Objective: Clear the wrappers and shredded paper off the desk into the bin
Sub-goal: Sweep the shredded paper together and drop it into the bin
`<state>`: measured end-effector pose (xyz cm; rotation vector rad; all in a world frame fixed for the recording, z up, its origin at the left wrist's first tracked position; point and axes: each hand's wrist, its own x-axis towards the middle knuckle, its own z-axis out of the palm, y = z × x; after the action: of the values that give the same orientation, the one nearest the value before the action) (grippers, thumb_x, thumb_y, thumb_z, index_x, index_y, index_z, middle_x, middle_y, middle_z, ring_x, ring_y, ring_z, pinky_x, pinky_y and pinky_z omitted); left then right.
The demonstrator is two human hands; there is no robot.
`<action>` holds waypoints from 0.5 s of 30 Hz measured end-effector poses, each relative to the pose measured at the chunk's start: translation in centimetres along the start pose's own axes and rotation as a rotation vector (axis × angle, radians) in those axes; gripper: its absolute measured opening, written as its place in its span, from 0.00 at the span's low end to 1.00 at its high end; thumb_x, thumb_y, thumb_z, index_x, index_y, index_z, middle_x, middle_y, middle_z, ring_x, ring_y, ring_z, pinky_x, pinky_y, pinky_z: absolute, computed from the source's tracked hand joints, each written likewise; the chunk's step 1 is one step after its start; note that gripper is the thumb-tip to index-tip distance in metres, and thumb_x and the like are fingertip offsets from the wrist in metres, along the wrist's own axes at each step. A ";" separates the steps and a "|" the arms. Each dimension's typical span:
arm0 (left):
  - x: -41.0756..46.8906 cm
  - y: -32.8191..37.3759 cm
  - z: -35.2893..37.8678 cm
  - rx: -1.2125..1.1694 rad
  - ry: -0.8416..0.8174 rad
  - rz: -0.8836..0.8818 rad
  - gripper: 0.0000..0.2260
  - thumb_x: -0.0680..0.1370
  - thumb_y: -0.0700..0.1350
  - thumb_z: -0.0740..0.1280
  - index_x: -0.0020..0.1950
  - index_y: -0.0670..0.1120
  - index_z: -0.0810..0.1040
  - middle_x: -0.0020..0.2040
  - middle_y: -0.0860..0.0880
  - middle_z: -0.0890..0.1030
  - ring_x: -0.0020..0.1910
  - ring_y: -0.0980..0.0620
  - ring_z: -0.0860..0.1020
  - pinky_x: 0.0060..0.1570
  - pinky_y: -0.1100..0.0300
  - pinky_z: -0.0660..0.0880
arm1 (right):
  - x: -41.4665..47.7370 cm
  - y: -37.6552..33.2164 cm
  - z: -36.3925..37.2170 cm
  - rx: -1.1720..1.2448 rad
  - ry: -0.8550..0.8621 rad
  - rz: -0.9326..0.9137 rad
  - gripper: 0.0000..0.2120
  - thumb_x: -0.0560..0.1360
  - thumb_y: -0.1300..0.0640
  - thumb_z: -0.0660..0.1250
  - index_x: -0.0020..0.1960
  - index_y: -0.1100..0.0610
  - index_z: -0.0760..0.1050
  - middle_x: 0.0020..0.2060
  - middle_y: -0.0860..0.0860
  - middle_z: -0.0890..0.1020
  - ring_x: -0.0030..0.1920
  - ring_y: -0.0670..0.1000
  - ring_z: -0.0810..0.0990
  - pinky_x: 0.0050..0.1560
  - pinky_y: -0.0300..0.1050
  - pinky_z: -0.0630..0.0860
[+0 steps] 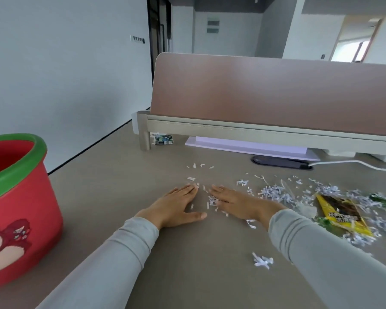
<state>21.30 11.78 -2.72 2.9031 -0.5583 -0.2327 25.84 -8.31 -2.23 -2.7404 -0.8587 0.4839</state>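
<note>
My left hand [176, 206] lies flat on the desk [112, 188], fingers straight, thumb spread to the right. My right hand [234, 202] lies flat beside it, palm down, with a few white paper shreds [212, 200] between the two. More shredded paper [274, 194] is scattered to the right of my right hand. A yellow wrapper [341, 214] lies among the shreds at the right, with a green wrapper [383, 200] past it. A small clump of shreds [262, 260] sits near my right sleeve. The red bin [20, 210] with a green rim stands on the desk at the far left.
A brown desk partition [272, 94] runs across the back on a beige rail. Under it sit a small printed box [163, 139], a white flat board [250, 147], a dark oval pad [281, 162] and a white cable [352, 162]. The desk's left edge runs behind the bin.
</note>
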 end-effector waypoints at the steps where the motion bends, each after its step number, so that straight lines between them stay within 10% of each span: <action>1: -0.5 0.8 0.2 0.000 -0.003 0.007 0.37 0.76 0.63 0.55 0.75 0.46 0.43 0.78 0.49 0.44 0.76 0.56 0.44 0.73 0.59 0.42 | -1.0 0.0 0.2 0.000 -0.002 0.001 0.24 0.81 0.53 0.49 0.75 0.55 0.48 0.76 0.50 0.47 0.76 0.47 0.44 0.73 0.41 0.40; 9: -4.8 3.8 1.5 -0.079 -0.027 0.052 0.47 0.66 0.73 0.58 0.75 0.52 0.42 0.77 0.55 0.43 0.75 0.57 0.43 0.74 0.56 0.47 | -10.1 0.6 0.3 0.100 0.275 0.028 0.28 0.75 0.44 0.62 0.72 0.48 0.59 0.73 0.45 0.63 0.71 0.46 0.63 0.71 0.42 0.58; 15: -2.7 3.3 1.7 0.004 0.047 -0.026 0.57 0.51 0.83 0.41 0.74 0.54 0.35 0.76 0.52 0.34 0.74 0.50 0.33 0.73 0.44 0.40 | -12.7 1.0 2.5 -0.046 0.238 0.097 0.55 0.54 0.22 0.58 0.73 0.39 0.39 0.76 0.44 0.42 0.76 0.52 0.38 0.73 0.61 0.42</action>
<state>17.35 9.53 -3.34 2.9125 -0.5148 -0.1665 15.58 -16.30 -1.74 -2.8171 -0.6886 0.1507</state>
